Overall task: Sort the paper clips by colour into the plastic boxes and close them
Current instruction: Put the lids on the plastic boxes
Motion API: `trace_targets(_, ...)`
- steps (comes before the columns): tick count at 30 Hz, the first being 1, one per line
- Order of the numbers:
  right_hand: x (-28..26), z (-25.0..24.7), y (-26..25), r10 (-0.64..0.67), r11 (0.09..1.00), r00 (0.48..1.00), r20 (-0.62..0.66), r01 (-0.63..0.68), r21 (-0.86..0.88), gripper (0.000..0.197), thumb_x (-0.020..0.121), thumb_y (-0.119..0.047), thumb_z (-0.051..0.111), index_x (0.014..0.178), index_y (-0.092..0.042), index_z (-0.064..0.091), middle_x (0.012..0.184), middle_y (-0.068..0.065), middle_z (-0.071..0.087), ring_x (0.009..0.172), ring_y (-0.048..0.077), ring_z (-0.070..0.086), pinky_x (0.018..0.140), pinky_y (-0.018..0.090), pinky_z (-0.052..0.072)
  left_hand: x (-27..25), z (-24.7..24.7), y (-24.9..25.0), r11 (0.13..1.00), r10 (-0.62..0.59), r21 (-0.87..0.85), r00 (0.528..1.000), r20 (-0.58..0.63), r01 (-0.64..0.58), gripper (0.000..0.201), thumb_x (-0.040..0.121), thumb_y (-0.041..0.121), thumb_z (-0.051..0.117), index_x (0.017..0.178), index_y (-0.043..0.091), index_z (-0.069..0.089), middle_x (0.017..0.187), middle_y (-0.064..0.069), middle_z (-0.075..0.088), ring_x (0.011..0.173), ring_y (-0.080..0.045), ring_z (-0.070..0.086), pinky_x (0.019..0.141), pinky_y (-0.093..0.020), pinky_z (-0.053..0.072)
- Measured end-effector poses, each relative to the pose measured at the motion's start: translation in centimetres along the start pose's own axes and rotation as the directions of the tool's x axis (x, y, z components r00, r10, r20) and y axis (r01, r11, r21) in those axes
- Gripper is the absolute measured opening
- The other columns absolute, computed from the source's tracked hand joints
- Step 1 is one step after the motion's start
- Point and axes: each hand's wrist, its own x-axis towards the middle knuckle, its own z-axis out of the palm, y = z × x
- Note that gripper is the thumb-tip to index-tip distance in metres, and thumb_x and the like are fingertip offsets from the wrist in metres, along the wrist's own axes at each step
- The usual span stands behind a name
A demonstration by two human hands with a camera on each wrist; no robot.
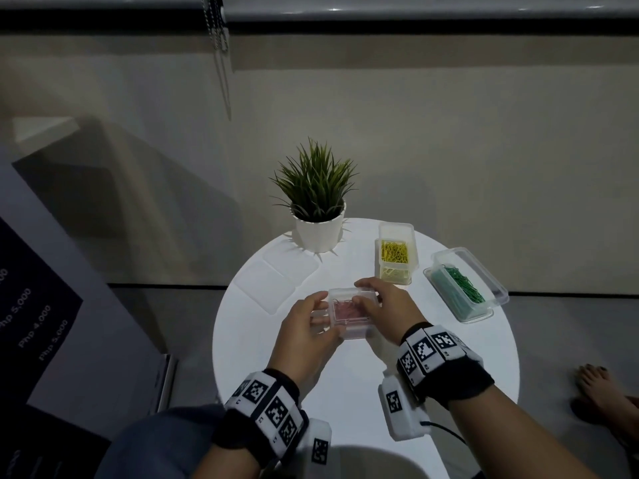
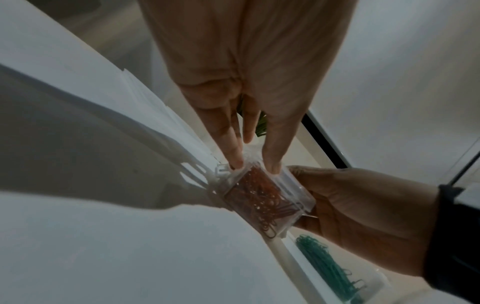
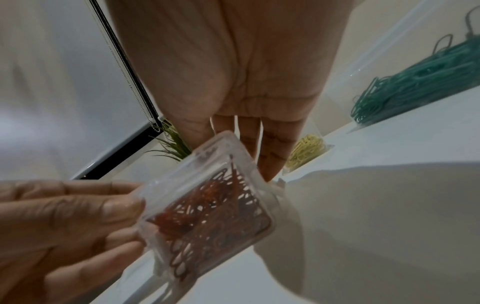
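The person holds the red box (image 1: 349,312) just above the near middle of the table (image 1: 449,357), between both hands; the left hand (image 1: 307,326) grips its left side, fingers curled round the wall, thumb on top; the right hand (image 1: 383,302) pinches the right side, fingers reaching over the far edge. From the wrist views the red clips (image 3: 215,209) lie inside, seen through the clear floor; a lid (image 1: 351,293) seems to sit on top, though whether it has snapped home cannot be told.

The step in hand looks like closing this box; to do it well, the box should stay level so no clip slides under the rim; thumbs should press the lid at each corner in turn while the fingers brace beneath; a stray clip caught at the edge would stop the seal, so the rim deserves a glance first.

The yellow box (image 1: 396,257) stands far right, the green box (image 1: 463,285) further right, both open with clips in them; two spare lids (image 1: 276,281) lie flat on the far left, near the plant (image 1: 316,209); those boxes likely come next.
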Motion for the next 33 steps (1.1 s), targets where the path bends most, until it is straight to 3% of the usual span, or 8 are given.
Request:
trace_targets(7, -0.7, 1.0, 0.2, -0.005, 1.000, 1.000, -0.030, 0.004, -0.018, 0.031, 0.093, -0.023, 0.057, 0.124, -0.017, 0.055, 0.124, 0.005, 0.060, 0.110, 0.021, 0.056, 0.092, 0.023, 0.038, 0.2, -0.5, -0.8, 0.969, 0.063, 0.235, 0.996, 0.069, -0.078, 0.043, 0.080, 0.017, 0.075, 0.117, 0.024, 0.053, 0.117, 0.011, 0.049, 0.098, -0.001, 0.055, 0.068, -0.004, 0.045)
trace_targets(13, -0.1, 0.8, 0.4, 0.235, 0.963, 0.972, 0.004, -0.232, -0.138, 0.057, 0.089, -0.047, 0.057, 0.132, -0.012, 0.044, 0.129, 0.011, 0.056, 0.121, 0.031, 0.049, 0.097, 0.035, 0.037, 2.0, -1.2, -0.2, 0.905, -0.232, 0.390, 0.967, 0.109, 0.173, 0.060, 0.088, 0.046, 0.062, 0.133, 0.012, 0.043, 0.131, -0.002, 0.048, 0.112, -0.015, 0.051, 0.092, -0.021, 0.045)
trace_targets(16, 0.3, 0.4, 0.8, 0.348, 0.902, 0.936, 0.056, -0.318, -0.292, 0.058, 0.082, -0.068, 0.050, 0.088, -0.011, 0.055, 0.098, 0.010, 0.065, 0.095, 0.028, 0.058, 0.080, 0.035, 0.039, 2.1, -0.8, -0.2, 0.928, -0.358, 0.185, 0.914, 0.191, 0.325, 0.056, 0.094, 0.027, 0.060, 0.137, 0.000, 0.037, 0.129, -0.011, 0.048, 0.103, -0.014, 0.050, 0.060, 0.000, 0.044)
trace_targets(19, -0.2, -0.3, 0.6, 0.351, 0.936, 0.931, 0.099, -0.348, -0.047, 0.051, 0.081, -0.059, 0.061, 0.070, -0.012, 0.044, 0.057, 0.000, 0.052, 0.052, 0.016, 0.049, 0.057, 0.026, 0.040, 2.2, -0.4, -0.1, 0.905, -0.406, -0.054, 0.894, 0.187, 0.422, 0.021, 0.087, 0.015, 0.070, 0.083, 0.003, 0.053, 0.074, -0.011, 0.050, 0.062, -0.012, 0.054, 0.050, -0.014, 0.041)
trace_targets(22, -0.8, -0.4, -0.4, 0.363, 0.929, 0.932, -0.003, -0.362, 0.075, 0.049, 0.078, -0.049, 0.071, 0.091, -0.011, 0.042, 0.072, 0.002, 0.054, 0.061, 0.018, 0.055, 0.051, 0.025, 0.036, 2.6, -0.2, -0.4, 0.922, -0.382, 0.003, 0.907, 0.176, 0.388, 0.032, 0.085, 0.021, 0.071, 0.071, 0.005, 0.048, 0.053, -0.004, 0.041, 0.048, -0.017, 0.040, 0.055, -0.030, 0.034)
trace_targets(26, -2.1, 0.3, -1.6, 0.281, 0.946, 0.949, -0.142, -0.299, -0.122, 0.045, 0.088, -0.044, 0.059, 0.111, -0.009, 0.044, 0.108, 0.012, 0.063, 0.100, 0.031, 0.061, 0.072, 0.030, 0.041, 2.6, 0.7, -0.2, 0.814, -0.219, 0.570, 0.969, 0.119, 0.114, 0.035, 0.096, 0.042, 0.047, 0.089, 0.011, 0.061, 0.085, -0.005, 0.063, 0.077, -0.019, 0.058, 0.071, -0.030, 0.044)
trace_targets(29, -3.7, 0.9, -2.1, 0.208, 0.943, 0.970, -0.124, -0.233, -0.236, 0.039, 0.094, -0.040, 0.051, 0.114, -0.008, 0.044, 0.114, 0.013, 0.062, 0.108, 0.031, 0.058, 0.080, 0.033, 0.044, 2.4, 1.2, -0.3, 0.749, -0.226, 0.655, 0.968, 0.105, 0.103, 0.045, 0.099, 0.045, 0.033, 0.113, 0.011, 0.058, 0.111, -0.012, 0.058, 0.099, -0.028, 0.059, 0.088, -0.039, 0.047)
trace_targets(33, -3.9, 1.1, -2.0, 0.172, 0.931, 0.981, -0.089, -0.191, -0.312, 0.036, 0.096, -0.038, 0.048, 0.114, -0.007, 0.044, 0.113, 0.013, 0.063, 0.106, 0.030, 0.059, 0.074, 0.031, 0.039, 2.5, 1.5, 0.2, 0.672, -0.215, 0.739, 0.969, 0.124, 0.055, 0.044, 0.102, 0.041, 0.030, 0.122, 0.008, 0.050, 0.121, -0.014, 0.052, 0.108, -0.032, 0.056, 0.091, -0.037, 0.045)
